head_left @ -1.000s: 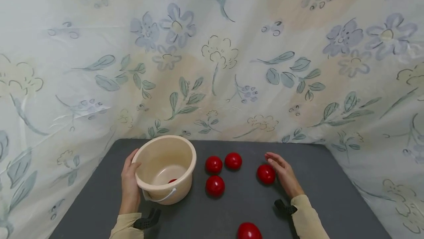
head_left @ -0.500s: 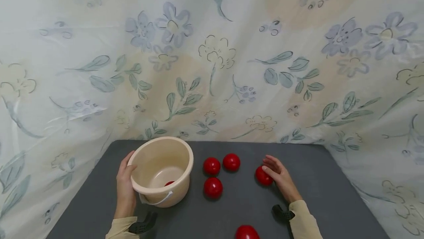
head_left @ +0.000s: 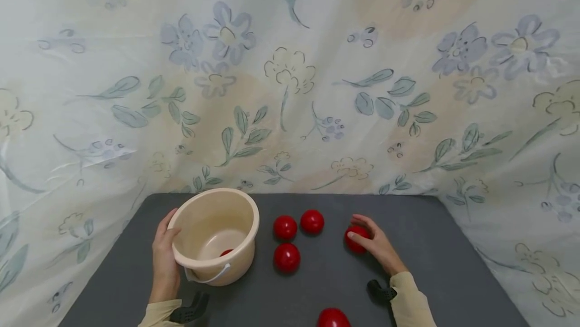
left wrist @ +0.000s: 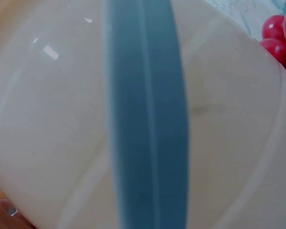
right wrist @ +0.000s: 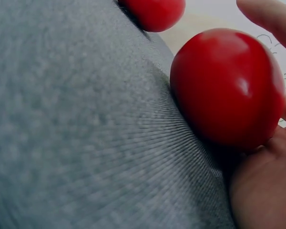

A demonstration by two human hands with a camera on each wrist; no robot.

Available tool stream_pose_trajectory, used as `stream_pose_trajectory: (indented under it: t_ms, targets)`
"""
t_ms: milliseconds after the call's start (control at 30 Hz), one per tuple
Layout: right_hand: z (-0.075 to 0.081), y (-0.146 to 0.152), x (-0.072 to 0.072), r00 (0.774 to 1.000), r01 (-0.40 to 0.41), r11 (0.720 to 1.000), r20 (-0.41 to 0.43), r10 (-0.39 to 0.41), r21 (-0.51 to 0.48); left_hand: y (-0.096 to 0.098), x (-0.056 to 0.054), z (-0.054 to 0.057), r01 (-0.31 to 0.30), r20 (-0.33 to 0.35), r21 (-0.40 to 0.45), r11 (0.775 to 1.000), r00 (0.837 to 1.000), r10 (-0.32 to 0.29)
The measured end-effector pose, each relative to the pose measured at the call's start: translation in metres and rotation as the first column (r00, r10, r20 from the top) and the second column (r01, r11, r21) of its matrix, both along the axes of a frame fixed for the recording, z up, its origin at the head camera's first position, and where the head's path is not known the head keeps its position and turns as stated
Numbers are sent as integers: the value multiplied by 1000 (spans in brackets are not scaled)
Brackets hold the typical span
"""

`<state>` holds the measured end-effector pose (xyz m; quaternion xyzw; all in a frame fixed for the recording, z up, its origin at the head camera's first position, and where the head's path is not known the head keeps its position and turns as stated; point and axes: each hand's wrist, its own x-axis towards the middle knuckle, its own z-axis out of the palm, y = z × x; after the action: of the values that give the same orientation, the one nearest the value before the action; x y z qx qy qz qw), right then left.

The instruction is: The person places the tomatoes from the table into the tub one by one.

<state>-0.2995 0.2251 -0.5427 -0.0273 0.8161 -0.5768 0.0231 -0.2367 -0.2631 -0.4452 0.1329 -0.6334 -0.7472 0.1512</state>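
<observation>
While gripping a cream bucket [head_left: 241,265] by its rim with the left hand [head_left: 165,255], held the right hand [head_left: 379,246] around a smooth, glossy red ball [right wrist: 226,88] on the dark grey tabletop [head_left: 263,307], with thumb and fingers apart. Faced a pale flowered sheet [head_left: 326,65].

Pale floral backdrop [head_left: 299,90] behind grey tabletop [head_left: 317,276].
</observation>
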Motion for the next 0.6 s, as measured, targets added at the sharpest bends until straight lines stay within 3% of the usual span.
stream_pose_trajectory:
  t_ms: [167, 600]
  targets:
    - [4, -3, 0, 999, 4, 999, 45, -6, 42, 0, 0, -1, -10, -10, 5, 1000, 1000, 10]
    - [-1, -6, -2, 1000, -4, 995, 1, 4, 98, 2, 0, 1, -17, -8, -15, 1000, 1000, 16]
